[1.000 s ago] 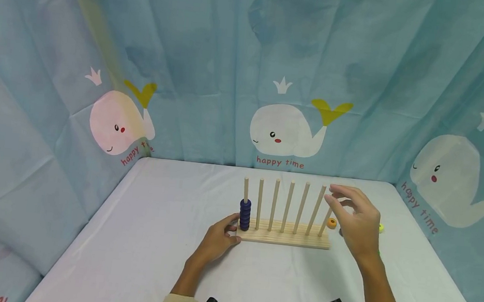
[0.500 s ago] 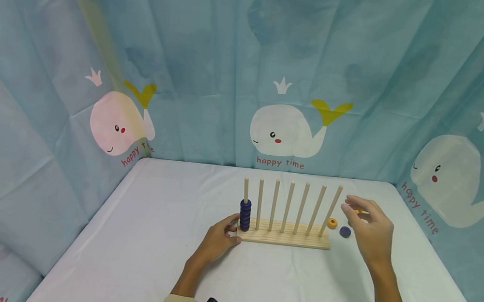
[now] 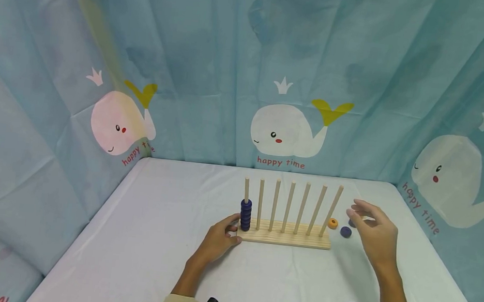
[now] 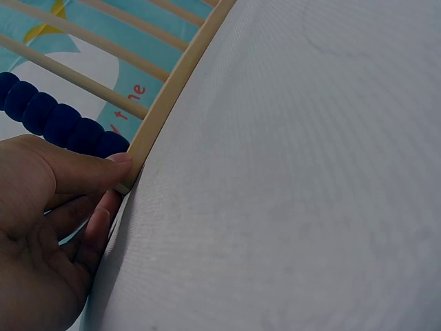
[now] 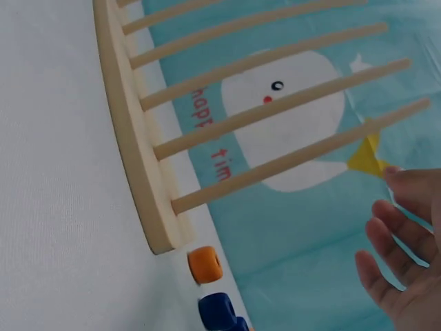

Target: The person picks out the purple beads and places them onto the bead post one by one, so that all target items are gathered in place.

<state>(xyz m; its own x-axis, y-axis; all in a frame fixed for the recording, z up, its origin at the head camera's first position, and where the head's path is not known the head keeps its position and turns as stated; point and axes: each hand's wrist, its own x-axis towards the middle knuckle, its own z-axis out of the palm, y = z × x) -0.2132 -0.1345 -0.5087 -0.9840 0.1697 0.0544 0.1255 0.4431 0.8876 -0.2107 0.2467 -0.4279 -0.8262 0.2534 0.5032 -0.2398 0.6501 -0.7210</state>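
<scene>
A wooden peg stand [image 3: 283,240] with several upright rods stands mid-table in the head view. Dark blue beads [image 3: 245,215] are stacked on its leftmost rod; the other rods carry none. My left hand [image 3: 217,240] pinches the left end of the base, the thumb in front; the left wrist view shows the thumb [image 4: 96,172] against the wood beside the lowest bead. Off the right end, my right hand [image 3: 377,236] hovers with loosely bent fingers and holds nothing. Below and left of its fingertips lie an orange bead [image 3: 333,223] and a blue bead [image 3: 345,232].
Another blue bead [image 3: 352,223] lies partly hidden behind the right hand's fingers. A white cloth [image 3: 128,237] covers the table. Blue curtains [image 3: 206,70] printed with whales enclose its back and sides.
My right hand has moved right and lower, from beside the rightmost rod to over the loose beads, uncovering some of them. My left hand and the stand have stayed in place.
</scene>
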